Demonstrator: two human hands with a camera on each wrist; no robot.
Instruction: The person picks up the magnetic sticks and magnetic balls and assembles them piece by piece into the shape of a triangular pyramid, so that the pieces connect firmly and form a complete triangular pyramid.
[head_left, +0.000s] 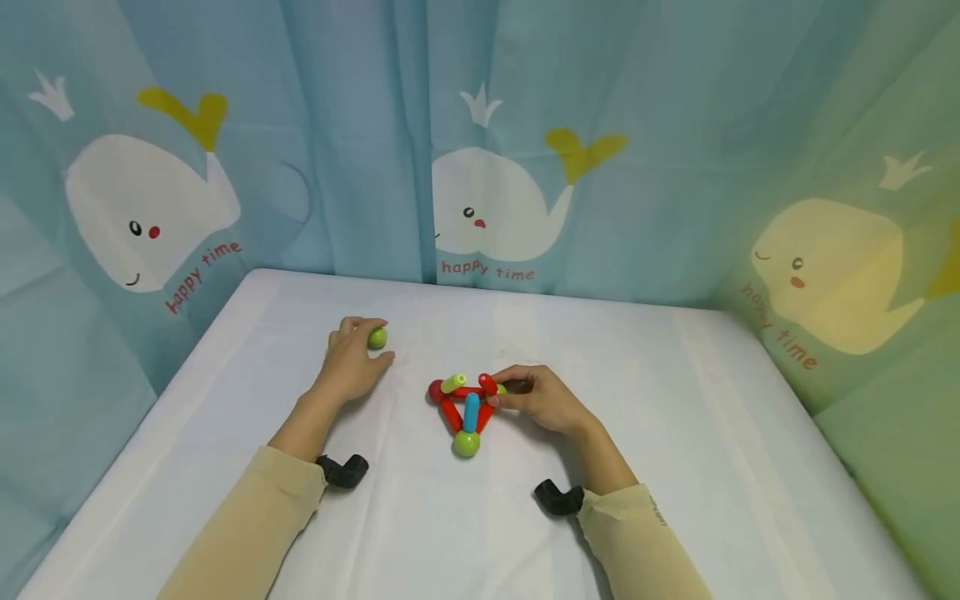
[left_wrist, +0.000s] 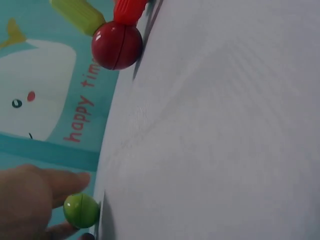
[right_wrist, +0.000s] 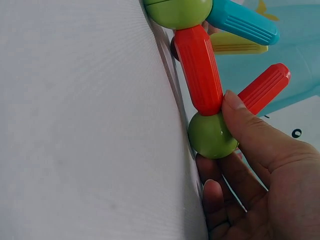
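Observation:
A loose green ball (head_left: 377, 337) lies on the table at the left. My left hand (head_left: 352, 358) is at it, fingers by its far side and thumb spread apart from it. Toward the middle sits a triangle of red rods (head_left: 452, 414) joined by balls: a dark red ball (head_left: 436, 391), a green front ball (head_left: 467, 443) and a green right ball (right_wrist: 214, 136). A yellow-green rod (head_left: 453, 383), a blue rod (head_left: 472, 412) and a red rod (right_wrist: 265, 89) stick up from these corners. My right hand (head_left: 543, 397) pinches the right corner's green ball between thumb and fingers.
A white cloth covers the table (head_left: 420, 533). Light blue curtains (head_left: 360, 150) with whale prints hang behind it and at both sides. A black wrist mount (head_left: 343, 472) shows at the left cuff, another black mount (head_left: 558, 498) at the right cuff.

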